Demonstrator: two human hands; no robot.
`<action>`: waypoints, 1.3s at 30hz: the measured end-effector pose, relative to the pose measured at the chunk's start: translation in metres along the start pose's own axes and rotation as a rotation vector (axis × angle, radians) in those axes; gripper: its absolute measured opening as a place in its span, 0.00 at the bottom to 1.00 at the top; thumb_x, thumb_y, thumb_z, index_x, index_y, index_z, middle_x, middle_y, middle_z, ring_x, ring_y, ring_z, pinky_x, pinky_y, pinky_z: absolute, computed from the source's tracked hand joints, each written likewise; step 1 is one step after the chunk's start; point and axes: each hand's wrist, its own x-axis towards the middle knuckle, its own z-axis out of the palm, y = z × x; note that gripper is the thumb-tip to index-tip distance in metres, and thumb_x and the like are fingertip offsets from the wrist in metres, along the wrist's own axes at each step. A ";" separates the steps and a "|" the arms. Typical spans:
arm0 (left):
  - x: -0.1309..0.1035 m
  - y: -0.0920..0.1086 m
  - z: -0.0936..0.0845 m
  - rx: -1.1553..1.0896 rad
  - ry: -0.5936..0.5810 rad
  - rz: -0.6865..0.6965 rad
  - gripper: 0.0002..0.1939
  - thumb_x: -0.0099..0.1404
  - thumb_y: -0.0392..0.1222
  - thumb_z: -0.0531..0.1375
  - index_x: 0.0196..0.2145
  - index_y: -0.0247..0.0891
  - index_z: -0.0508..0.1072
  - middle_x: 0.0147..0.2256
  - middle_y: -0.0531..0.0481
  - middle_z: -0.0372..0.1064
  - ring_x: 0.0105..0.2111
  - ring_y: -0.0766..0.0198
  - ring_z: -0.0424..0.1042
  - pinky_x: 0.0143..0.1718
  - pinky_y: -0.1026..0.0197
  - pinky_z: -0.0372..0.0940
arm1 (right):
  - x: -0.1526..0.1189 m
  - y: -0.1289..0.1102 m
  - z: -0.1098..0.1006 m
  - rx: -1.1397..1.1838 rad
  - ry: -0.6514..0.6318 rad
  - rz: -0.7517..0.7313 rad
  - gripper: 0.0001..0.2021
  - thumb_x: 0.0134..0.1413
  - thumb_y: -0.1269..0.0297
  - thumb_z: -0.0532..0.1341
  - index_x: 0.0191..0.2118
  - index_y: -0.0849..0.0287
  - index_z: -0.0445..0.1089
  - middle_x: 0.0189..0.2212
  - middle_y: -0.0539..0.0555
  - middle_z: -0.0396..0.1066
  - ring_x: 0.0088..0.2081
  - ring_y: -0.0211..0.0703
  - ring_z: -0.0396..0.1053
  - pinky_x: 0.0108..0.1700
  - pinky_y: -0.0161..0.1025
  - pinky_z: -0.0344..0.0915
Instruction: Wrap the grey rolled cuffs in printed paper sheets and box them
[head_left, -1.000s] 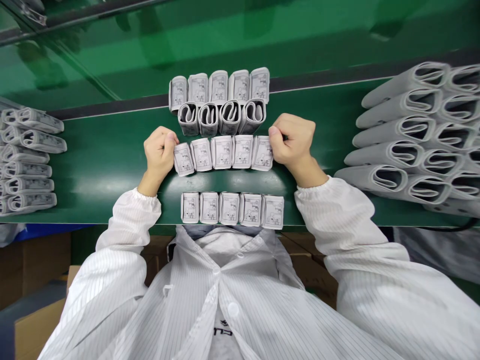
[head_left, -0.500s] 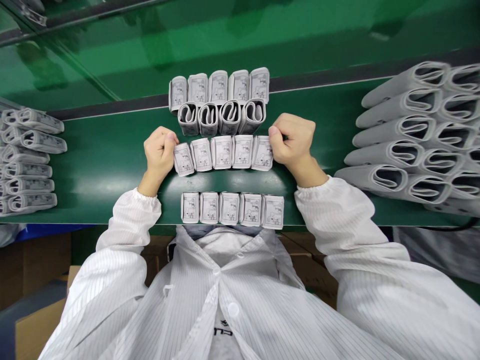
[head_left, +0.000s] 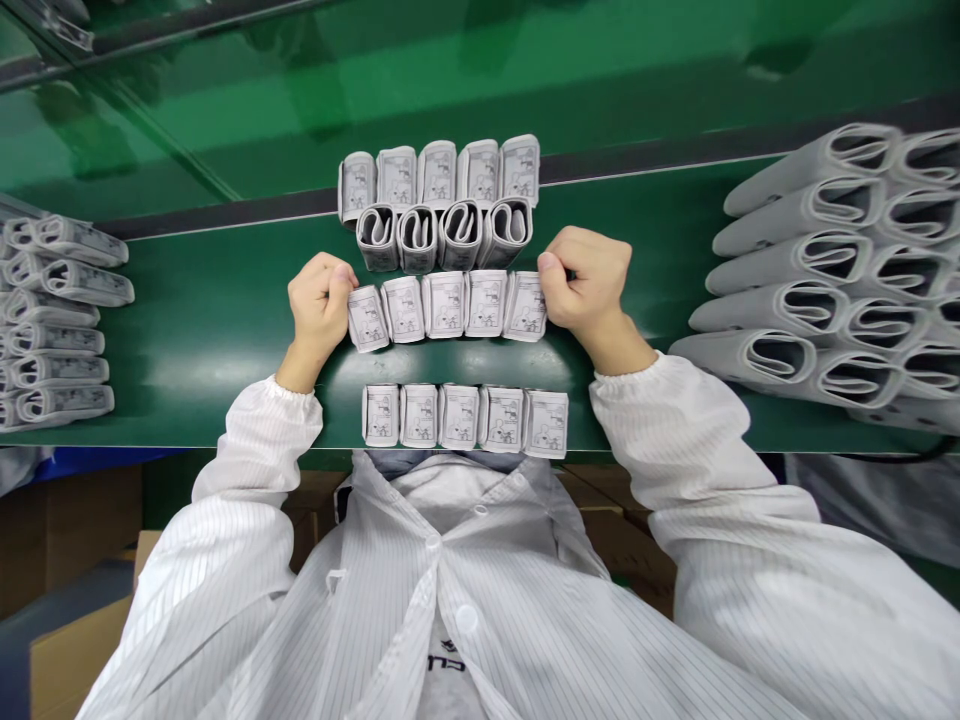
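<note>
A slightly curved row of rolled grey fabric cuffs (head_left: 444, 305) with printed diagrams lies between my two hands. My left hand (head_left: 319, 300) is closed in a fist, its thumb side against the row's left end. At the right end, my right hand (head_left: 589, 275) is also a fist, with the thumb by the last cuff. I see nothing inside either fist, though the palms are hidden. Closer to my body sits another row of rolled cuffs (head_left: 459, 416). Beyond my hands are rolled cuffs with their spiral ends showing (head_left: 459, 236), and behind them a further printed row (head_left: 438, 175).
Stacked larger grey rolls (head_left: 795, 310) stand on the right of the green work surface (head_left: 217, 330). Smaller rolled cuffs (head_left: 71, 370) are piled at the far left. A dark strip (head_left: 247, 212) runs along the back. Cardboard boxes (head_left: 82, 640) are below the front edge.
</note>
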 end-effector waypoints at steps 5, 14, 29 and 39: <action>-0.001 -0.001 0.000 0.000 0.002 0.002 0.33 0.86 0.63 0.54 0.26 0.42 0.71 0.29 0.52 0.70 0.31 0.63 0.73 0.40 0.53 0.70 | -0.001 0.001 0.000 0.002 -0.002 0.007 0.32 0.75 0.32 0.54 0.23 0.48 0.61 0.21 0.55 0.64 0.30 0.57 0.74 0.36 0.56 0.71; -0.001 0.001 0.001 0.016 0.026 -0.014 0.34 0.86 0.65 0.54 0.25 0.43 0.71 0.29 0.51 0.70 0.31 0.62 0.72 0.40 0.52 0.69 | -0.003 0.001 0.001 -0.023 0.007 0.008 0.31 0.77 0.34 0.48 0.27 0.48 0.67 0.22 0.56 0.64 0.31 0.58 0.73 0.38 0.58 0.72; 0.003 0.002 0.001 -0.069 0.267 -0.157 0.38 0.84 0.74 0.50 0.24 0.43 0.61 0.28 0.51 0.64 0.31 0.62 0.70 0.38 0.48 0.67 | 0.002 0.001 0.003 -0.058 0.021 0.028 0.33 0.77 0.31 0.48 0.26 0.47 0.66 0.20 0.54 0.58 0.27 0.56 0.69 0.36 0.58 0.71; 0.006 0.003 0.001 -0.088 0.314 -0.184 0.38 0.82 0.75 0.50 0.24 0.44 0.59 0.28 0.50 0.64 0.30 0.60 0.69 0.36 0.47 0.67 | 0.001 0.003 0.004 -0.050 0.016 0.013 0.33 0.76 0.30 0.46 0.26 0.46 0.64 0.20 0.54 0.57 0.27 0.56 0.67 0.36 0.58 0.70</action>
